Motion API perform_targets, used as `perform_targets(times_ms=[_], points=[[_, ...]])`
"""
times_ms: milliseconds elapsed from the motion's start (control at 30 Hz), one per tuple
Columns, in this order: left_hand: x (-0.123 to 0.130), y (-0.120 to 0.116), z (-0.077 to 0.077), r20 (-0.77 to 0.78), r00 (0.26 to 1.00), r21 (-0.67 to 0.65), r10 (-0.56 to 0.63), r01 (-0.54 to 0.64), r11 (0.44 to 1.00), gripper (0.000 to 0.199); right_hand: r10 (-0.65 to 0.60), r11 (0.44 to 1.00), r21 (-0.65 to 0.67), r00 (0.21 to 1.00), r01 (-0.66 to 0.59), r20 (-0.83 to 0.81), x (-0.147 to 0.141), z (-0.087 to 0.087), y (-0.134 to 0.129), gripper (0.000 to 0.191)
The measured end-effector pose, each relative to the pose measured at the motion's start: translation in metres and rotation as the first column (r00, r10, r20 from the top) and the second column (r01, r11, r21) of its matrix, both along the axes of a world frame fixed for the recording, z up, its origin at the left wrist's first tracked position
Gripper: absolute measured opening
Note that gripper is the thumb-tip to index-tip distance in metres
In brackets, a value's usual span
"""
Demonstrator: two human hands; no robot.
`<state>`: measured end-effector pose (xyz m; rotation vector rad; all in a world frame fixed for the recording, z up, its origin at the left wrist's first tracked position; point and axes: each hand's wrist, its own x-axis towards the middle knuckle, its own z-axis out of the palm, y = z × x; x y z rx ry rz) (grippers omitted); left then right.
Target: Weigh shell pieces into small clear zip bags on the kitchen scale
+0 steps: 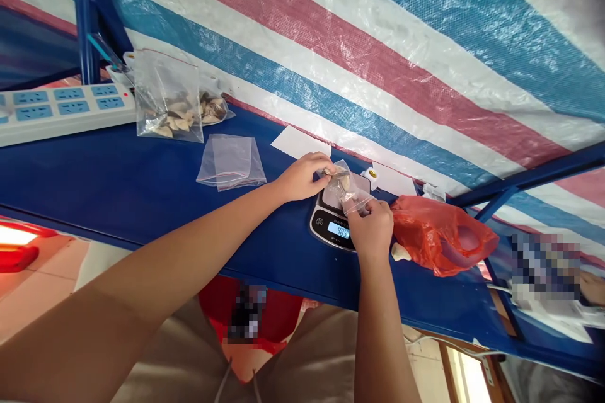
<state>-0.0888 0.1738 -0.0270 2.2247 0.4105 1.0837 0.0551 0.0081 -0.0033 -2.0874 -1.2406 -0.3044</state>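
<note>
A small clear plastic bag (341, 184) with pale pieces inside lies over the pan of a digital kitchen scale (326, 217), whose display is lit. My left hand (307, 176) pinches the bag's far left end, fingers closed. At the near right edge of the bag, my right hand (371, 227) grips the plastic with bent fingers. Just right of that hand sits a red plastic bag (437, 233), its mouth open toward the right. One pale loose piece (401, 252) rests on the blue table (142, 182) beside it.
Flat clear zip bags (231, 160) lie left of my hands. Behind them stand a filled clear bag (169, 101) and a smaller filled bag (213, 108). A power strip (61, 110) is far left. White paper (301, 143) and a tape roll (371, 177) lie along the striped sheet (331, 44).
</note>
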Motion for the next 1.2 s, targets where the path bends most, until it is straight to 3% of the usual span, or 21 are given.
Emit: perform_targets(times_ms=[100,200,267,367,533,600,667,733,867,967,1067,1200], points=[[0.000,-0.001,0.002,-0.007,1.000,-0.004,0.010,-0.010,1.000,0.018,-0.023,1.000,0.003,0.991,0.023,-0.135,0.003,0.012,-0.022,0.040],[0.000,-0.001,0.004,-0.017,1.000,-0.005,-0.003,0.003,1.000,0.017,-0.186,0.982,-0.104,0.917,0.159,-0.353,0.020,0.027,-0.054,0.049],[-0.001,-0.002,0.006,-0.003,1.000,-0.009,-0.021,0.021,1.000,0.017,-0.303,0.944,-0.241,0.877,0.224,-0.373,0.034,0.032,-0.074,0.053],[-0.002,-0.003,0.008,0.043,0.999,-0.048,0.017,-0.015,0.999,0.018,-0.294,0.919,-0.352,0.905,0.179,-0.308,0.052,0.029,-0.095,0.049],[-0.003,0.001,0.008,0.066,0.984,-0.141,0.164,-0.154,0.978,0.015,-0.210,0.953,-0.211,0.976,0.219,0.065,0.067,0.002,-0.113,0.057],[-0.004,0.003,0.006,0.071,0.981,-0.149,0.182,-0.170,0.974,0.014,-0.154,0.959,-0.227,0.984,0.171,0.092,0.073,-0.008,-0.116,0.060],[-0.003,0.004,0.004,0.067,0.980,-0.151,0.189,-0.177,0.973,0.013,-0.134,0.956,-0.259,0.990,0.138,0.035,0.077,-0.013,-0.119,0.057],[-0.003,0.005,0.003,0.062,0.979,-0.154,0.192,-0.181,0.971,0.013,-0.201,0.947,-0.267,0.978,0.178,-0.057,0.078,-0.013,-0.124,0.053],[-0.002,0.006,0.001,0.069,0.977,-0.158,0.203,-0.190,0.969,0.013,-0.306,0.951,-0.174,0.864,0.256,-0.401,0.066,-0.002,-0.133,0.052],[-0.001,0.006,0.001,0.071,0.978,-0.156,0.195,-0.182,0.971,0.012,-0.213,0.966,0.001,0.792,0.260,-0.573,0.045,0.007,-0.126,0.053],[-0.001,0.004,0.001,0.069,0.982,-0.161,0.174,-0.161,0.974,0.013,-0.090,0.969,0.136,0.807,0.206,-0.584,0.026,0.013,-0.105,0.051],[-0.001,0.001,0.003,0.075,0.991,-0.185,0.113,-0.098,0.978,0.015,0.099,0.969,0.245,0.836,0.043,-0.539,0.010,0.013,-0.073,0.049]])
